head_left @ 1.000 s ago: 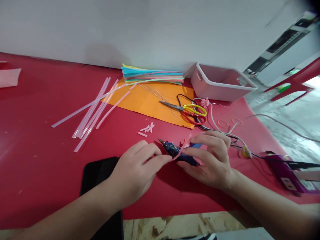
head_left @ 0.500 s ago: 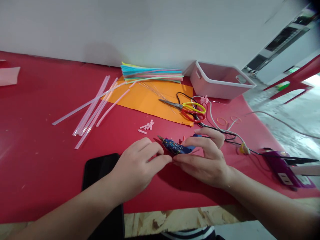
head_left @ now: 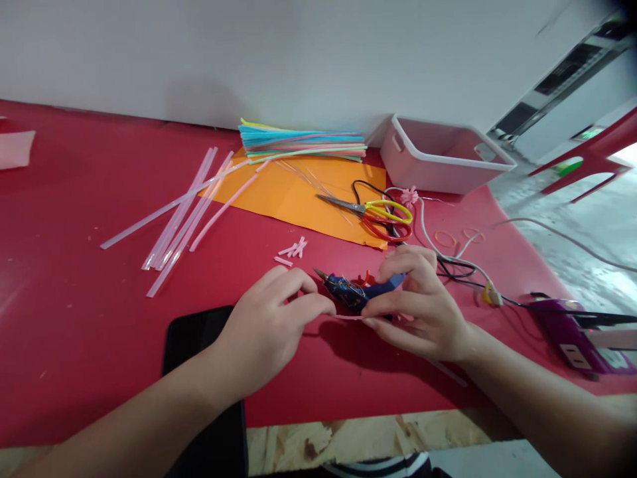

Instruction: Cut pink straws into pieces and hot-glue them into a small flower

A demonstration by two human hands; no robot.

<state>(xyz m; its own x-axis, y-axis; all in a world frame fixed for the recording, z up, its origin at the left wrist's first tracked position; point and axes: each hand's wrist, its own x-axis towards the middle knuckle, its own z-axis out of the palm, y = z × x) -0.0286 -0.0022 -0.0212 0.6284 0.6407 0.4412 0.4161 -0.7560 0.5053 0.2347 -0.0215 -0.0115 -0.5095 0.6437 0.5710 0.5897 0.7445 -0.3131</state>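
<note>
My left hand [head_left: 279,318] pinches one end of a thin pink strip [head_left: 347,317] between thumb and forefinger. Close by on the right, my right hand [head_left: 421,309] grips the same strip with thumb and fingertips, so a short length shows between them. A pale strip end [head_left: 450,374] pokes out beyond the right hand's wrist; whether it is the same piece I cannot tell. Just behind the strip lies a blue hot glue gun [head_left: 348,294], its nozzle to the left and its handle partly hidden by my right fingers. Several short pink pieces [head_left: 293,249] lie beyond it.
Long pink strips [head_left: 182,212] cross at the left. Scissors [head_left: 365,209] rest partly on orange paper [head_left: 279,202], before a bundle of coloured stems [head_left: 303,143]. A pink bin [head_left: 442,169], cables, and a purple power strip [head_left: 567,338] are rightward; a black phone [head_left: 192,338] is under my left forearm.
My right hand has shifted right, away from my left hand, and the pink strip now shows between them. More of the glue gun's handle has come into sight.
</note>
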